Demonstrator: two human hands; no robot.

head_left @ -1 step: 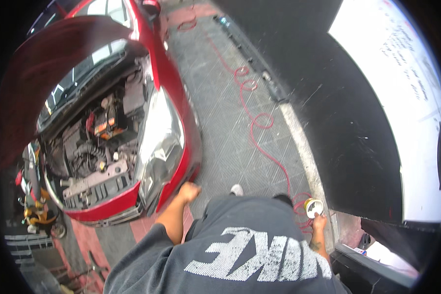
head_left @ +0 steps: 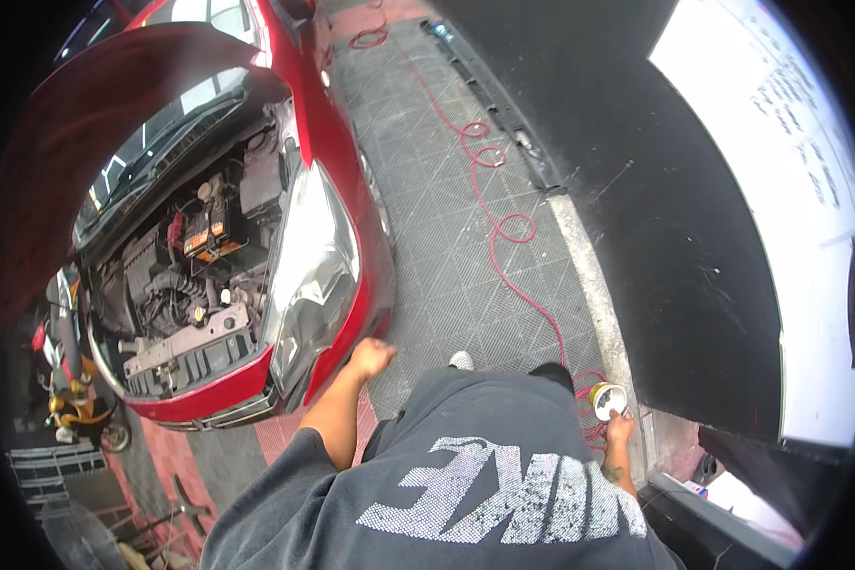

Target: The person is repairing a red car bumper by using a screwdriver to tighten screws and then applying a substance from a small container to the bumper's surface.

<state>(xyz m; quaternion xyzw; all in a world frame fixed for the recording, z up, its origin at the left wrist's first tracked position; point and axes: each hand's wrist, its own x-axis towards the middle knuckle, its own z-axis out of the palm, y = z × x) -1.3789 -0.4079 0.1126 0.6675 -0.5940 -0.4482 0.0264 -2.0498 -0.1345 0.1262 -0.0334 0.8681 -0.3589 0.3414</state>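
My left hand (head_left: 372, 359) hangs beside the red car's (head_left: 375, 285) front corner, just below the headlight (head_left: 318, 275). Its fingers are curled in and nothing shows in them. Low on the right, my right hand (head_left: 619, 427) grips a small round tub (head_left: 607, 402), yellow on its side and white on top with dark marks. The fingers under the tub are partly hidden. With its hood (head_left: 114, 114) raised, the car shows its engine bay, where a black and orange battery (head_left: 209, 237) sits.
A thin red hose (head_left: 518, 285) loops along the grey tiled floor (head_left: 427, 237). Beside the black wall (head_left: 674, 247) lies a long dark trim strip (head_left: 489, 104). A whiteboard (head_left: 741, 123) hangs at the right. Behind the car at left stands a yellow motorcycle (head_left: 76, 408).
My left hand has shifted slightly forward and right along the car's corner. The right hand keeps its hold on the tub. The view has moved a little.
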